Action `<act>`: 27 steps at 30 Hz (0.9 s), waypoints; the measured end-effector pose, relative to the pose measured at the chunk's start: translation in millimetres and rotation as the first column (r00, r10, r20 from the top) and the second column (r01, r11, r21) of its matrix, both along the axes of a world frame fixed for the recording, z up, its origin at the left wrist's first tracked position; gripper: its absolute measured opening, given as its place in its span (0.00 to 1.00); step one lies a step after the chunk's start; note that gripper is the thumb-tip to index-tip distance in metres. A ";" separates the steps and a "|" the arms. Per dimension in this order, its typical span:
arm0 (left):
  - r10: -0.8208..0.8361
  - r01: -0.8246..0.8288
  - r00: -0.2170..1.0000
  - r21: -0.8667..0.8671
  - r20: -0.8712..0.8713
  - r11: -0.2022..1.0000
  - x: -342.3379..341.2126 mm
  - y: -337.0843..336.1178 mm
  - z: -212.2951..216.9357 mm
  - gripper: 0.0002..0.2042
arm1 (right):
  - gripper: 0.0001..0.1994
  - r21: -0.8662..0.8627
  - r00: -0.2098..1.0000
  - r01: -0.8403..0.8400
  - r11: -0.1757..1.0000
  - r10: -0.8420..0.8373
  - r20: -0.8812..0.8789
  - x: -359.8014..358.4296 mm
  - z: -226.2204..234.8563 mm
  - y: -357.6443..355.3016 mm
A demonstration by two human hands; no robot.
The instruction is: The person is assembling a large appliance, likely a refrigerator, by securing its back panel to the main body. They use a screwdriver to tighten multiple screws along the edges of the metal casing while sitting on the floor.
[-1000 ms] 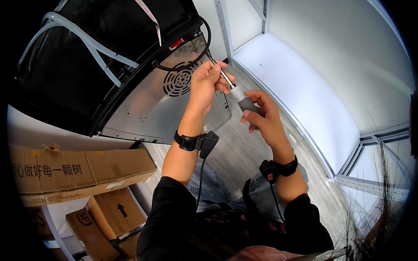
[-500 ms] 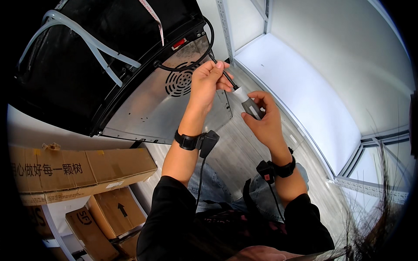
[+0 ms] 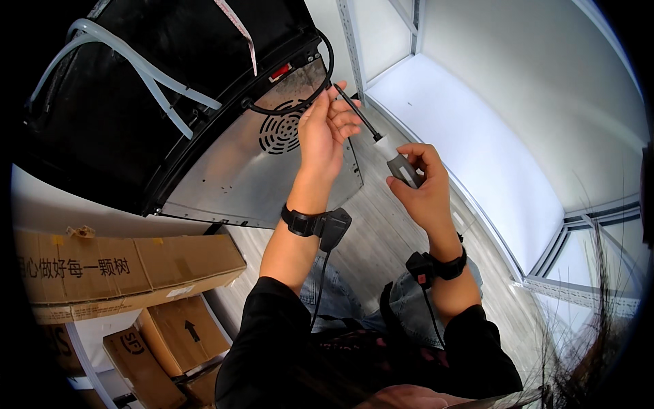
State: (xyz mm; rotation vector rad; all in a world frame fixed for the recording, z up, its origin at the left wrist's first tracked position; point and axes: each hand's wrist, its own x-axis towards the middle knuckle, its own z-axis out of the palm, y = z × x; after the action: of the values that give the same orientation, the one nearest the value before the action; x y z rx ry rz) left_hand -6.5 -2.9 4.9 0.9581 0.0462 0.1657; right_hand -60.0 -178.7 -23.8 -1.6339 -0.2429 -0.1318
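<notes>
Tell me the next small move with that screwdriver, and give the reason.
Probably steady the shaft and seat the tip squarely before turning. The right hand grips the screwdriver by its handle, and the left hand pinches the thin shaft near its tip, by the top corner of the metal back panel, beside the black cable. Whether the tip sits in a screw cannot be seen.
</notes>
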 end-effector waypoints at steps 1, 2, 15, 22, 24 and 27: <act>0.015 -0.015 1.000 -0.016 -0.010 1.000 2.0 0.5 -0.6 0.19 | 0.21 0.005 1.000 0.000 1.000 0.000 0.006 -0.4 1.8 -0.1; 0.029 -0.030 0.999 -0.033 -0.020 0.999 3.5 0.5 -0.2 0.18 | 0.21 0.010 1.000 0.000 1.000 0.000 0.011 -0.8 3.5 -0.2; 0.148 -0.151 0.981 -0.022 -0.126 0.988 8.1 -9.4 9.9 0.15 | 0.20 -0.017 1.000 0.019 1.000 -0.019 0.017 -4.6 10.6 -3.8; 0.198 -0.195 0.971 0.037 -0.133 0.980 7.6 -11.4 12.0 0.14 | 0.21 -0.052 0.998 0.049 0.997 -0.047 0.045 -3.6 7.4 -9.2; 0.200 -0.195 0.970 0.044 -0.137 0.980 7.1 -12.0 12.0 0.15 | 0.21 -0.058 0.998 0.048 0.997 -0.046 0.039 -3.9 7.3 -9.9; 0.193 -0.193 0.971 0.016 -0.141 0.981 8.4 -12.1 11.3 0.15 | 0.21 -0.046 0.999 0.036 0.998 -0.036 0.009 -4.6 9.0 -9.8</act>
State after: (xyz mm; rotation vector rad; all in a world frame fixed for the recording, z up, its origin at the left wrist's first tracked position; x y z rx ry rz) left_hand 1.8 -15.0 16.2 0.9661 0.2717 0.2769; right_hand -64.6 -188.5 -14.8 -1.6847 -0.2239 -0.1609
